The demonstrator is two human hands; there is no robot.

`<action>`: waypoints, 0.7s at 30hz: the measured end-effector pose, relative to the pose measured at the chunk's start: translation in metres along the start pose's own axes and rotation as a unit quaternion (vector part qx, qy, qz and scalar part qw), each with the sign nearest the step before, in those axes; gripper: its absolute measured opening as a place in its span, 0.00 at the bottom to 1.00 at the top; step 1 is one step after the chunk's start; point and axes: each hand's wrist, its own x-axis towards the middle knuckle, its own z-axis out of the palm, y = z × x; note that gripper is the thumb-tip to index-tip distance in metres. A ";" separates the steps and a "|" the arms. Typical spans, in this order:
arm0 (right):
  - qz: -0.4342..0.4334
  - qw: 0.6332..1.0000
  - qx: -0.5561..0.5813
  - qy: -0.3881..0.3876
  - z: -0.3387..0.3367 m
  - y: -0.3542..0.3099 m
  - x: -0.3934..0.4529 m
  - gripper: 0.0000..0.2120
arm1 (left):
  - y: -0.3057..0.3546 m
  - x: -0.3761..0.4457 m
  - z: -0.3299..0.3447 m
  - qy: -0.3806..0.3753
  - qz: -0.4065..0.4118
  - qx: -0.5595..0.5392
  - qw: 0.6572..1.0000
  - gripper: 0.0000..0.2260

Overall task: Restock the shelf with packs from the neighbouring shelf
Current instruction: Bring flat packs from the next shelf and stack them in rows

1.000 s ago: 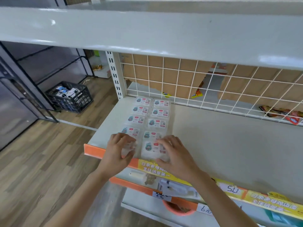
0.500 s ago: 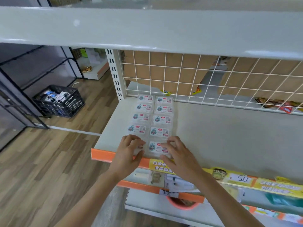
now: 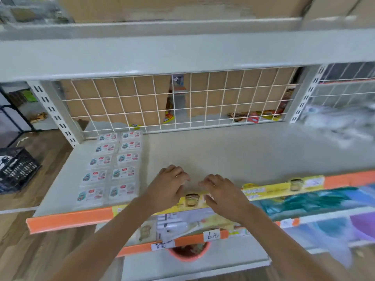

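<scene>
Two rows of flat clear packs [image 3: 113,165] with white labels lie on the left part of the pale shelf [image 3: 233,155]. My left hand [image 3: 167,185] and my right hand [image 3: 221,192] hover side by side over the shelf's front edge, to the right of the packs. Both hold nothing, with the fingers loosely bent. More pale packs [image 3: 341,122], blurred, lie on the neighbouring shelf at the far right.
A white wire grid [image 3: 182,102] backs the shelf, with brown cardboard and some snack packets behind it. An orange and yellow price strip [image 3: 69,220] runs along the front edge. Lower shelves hold goods and an orange bowl [image 3: 188,253]. A black crate [image 3: 14,169] stands on the wooden floor, left.
Both hands have let go of the front packs and moved right along the shelf edge. The view has swung right, bringing the neighbouring shelf into sight.
</scene>
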 end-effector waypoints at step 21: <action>0.306 0.945 -0.113 0.027 -0.079 0.268 -0.262 0.23 | 0.289 0.262 0.138 -0.071 0.222 -0.066 0.970 0.13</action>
